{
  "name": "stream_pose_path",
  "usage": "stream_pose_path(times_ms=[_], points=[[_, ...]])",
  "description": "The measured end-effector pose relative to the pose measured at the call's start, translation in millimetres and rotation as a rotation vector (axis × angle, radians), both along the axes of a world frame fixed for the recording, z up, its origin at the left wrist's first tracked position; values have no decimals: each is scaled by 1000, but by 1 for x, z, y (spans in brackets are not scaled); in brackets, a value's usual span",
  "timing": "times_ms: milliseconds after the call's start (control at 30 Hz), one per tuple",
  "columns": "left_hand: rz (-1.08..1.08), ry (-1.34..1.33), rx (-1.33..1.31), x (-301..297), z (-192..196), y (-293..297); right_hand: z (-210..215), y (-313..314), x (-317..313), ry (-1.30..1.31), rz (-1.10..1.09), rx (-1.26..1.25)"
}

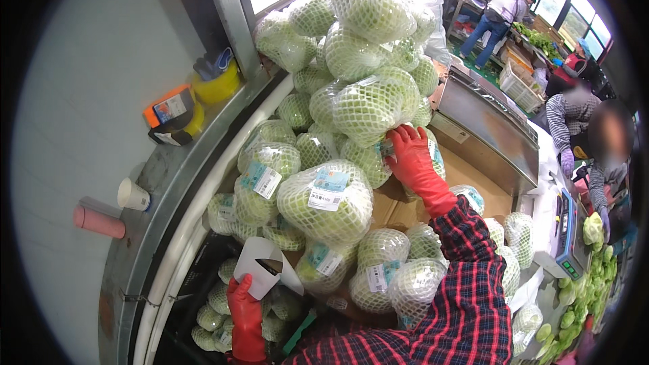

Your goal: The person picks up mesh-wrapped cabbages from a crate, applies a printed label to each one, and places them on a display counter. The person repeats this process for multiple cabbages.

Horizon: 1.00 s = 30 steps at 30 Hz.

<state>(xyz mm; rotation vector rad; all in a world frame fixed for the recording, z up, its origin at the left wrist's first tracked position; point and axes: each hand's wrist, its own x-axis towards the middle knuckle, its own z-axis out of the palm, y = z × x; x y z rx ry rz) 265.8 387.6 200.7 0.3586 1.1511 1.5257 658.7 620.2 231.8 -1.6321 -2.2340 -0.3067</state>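
Observation:
My left hand point(247, 311), in a red rubber glove, pinches the lower edge of a white sheet point(255, 260) bearing a dark patch and a curved cream shape. The sheet is held above a dark crate with small net-wrapped produce point(211, 318). In a matching glove, my right hand point(414, 155) reaches into the pile, its fingers curled against the lower right of a net-wrapped pack of green produce point(368, 105). Its fingertips are partly hidden there. A large pack with a blue and white label point(326, 199) lies between my hands, among several similar packs.
A metal ledge point(152, 213) on the left carries a white cup point(134, 195), a pink cylinder point(99, 222) and yellow tape rolls point(216, 82). Cardboard point(395, 209) lies below the pile. At right are a metal-topped machine point(483, 122), a digital scale point(564, 233), loose greens point(574, 304) and co-workers.

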Motion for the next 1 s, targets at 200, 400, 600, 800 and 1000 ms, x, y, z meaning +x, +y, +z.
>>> stream_pose_path(times_ms=[200, 400, 600, 800, 1000], points=[[18, -6, -54, 8, 6, 4, 29, -4, -2, 129, 63, 108], [-11, -34, -53, 7, -9, 11, -14, 2, 2, 234, 396, -26], [-11, -53, 16, 3, 7, 8, 5, -21, 1, 148, 379, -78], [-367, -57, 183, 30, 93, 3, 95, -121, -84, 788, 706, -836], [-317, -150, 466, 27, 112, 48, 89, -190, -177, 956, 457, -904]])
